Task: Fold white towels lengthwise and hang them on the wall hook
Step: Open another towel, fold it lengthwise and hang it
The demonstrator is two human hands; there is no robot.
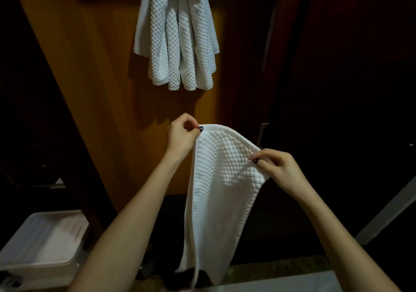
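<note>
A white waffle-textured towel (221, 188) hangs in the air in front of me, doubled lengthwise, its lower end trailing down near the bottom of the view. My left hand (181, 138) pinches its upper left corner. My right hand (278, 168) pinches its upper right edge, lower than the left. Several white towels (176, 37) hang bunched on the wooden wall (101, 66) above; the hook itself is hidden by them.
A white plastic bin (38, 267) with white cloth inside stands at the lower left. Dark panels flank the wooden wall on both sides. A pale surface (292, 284) shows at the bottom edge, and a light strip (387, 213) runs diagonally at right.
</note>
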